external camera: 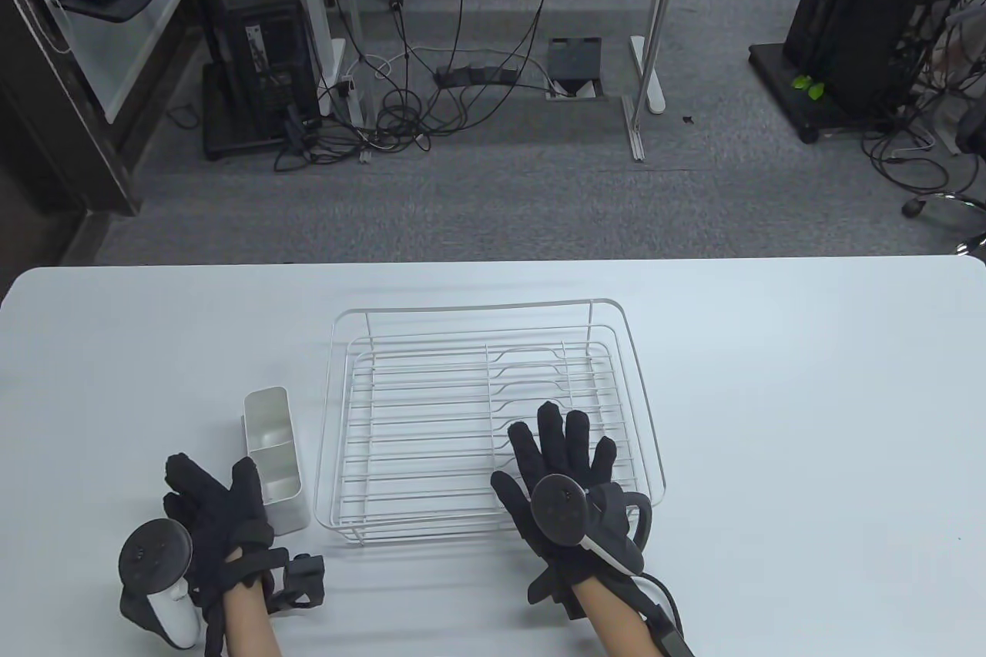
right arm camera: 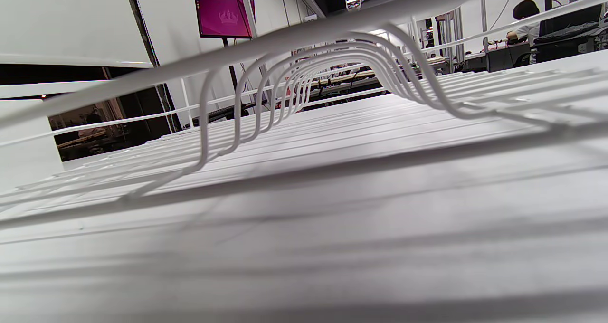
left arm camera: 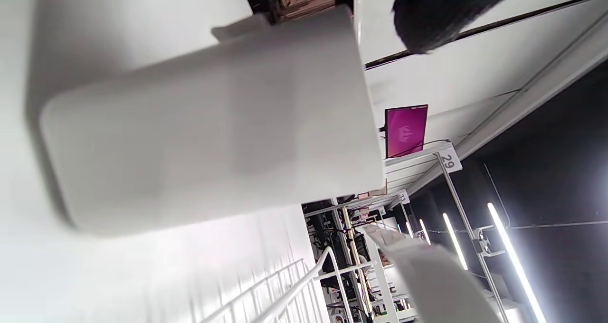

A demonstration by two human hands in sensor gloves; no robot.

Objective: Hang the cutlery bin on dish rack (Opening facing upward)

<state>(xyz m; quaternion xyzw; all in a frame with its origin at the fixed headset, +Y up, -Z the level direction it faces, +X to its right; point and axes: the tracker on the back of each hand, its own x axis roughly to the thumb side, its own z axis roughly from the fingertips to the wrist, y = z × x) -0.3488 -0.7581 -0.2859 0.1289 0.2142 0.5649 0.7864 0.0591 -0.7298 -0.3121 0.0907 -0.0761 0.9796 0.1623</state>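
Observation:
The white cutlery bin (external camera: 273,457) stands upright on the table, opening up, just left of the white wire dish rack (external camera: 477,311). My left hand (external camera: 219,491) is open at the bin's near left side, fingers spread, one finger close against its wall. I cannot tell if it touches. The left wrist view shows the bin's wall (left arm camera: 213,123) close up, one fingertip (left arm camera: 437,14) above it and a corner of the rack (left arm camera: 304,285). My right hand (external camera: 558,449) lies flat with fingers spread over the rack's near right part. The right wrist view looks along the rack's wires (right arm camera: 332,28).
The white table (external camera: 770,380) stretches wide to the right and behind the rack. Its far edge runs across the middle of the table view, with office floor, cables and desks beyond.

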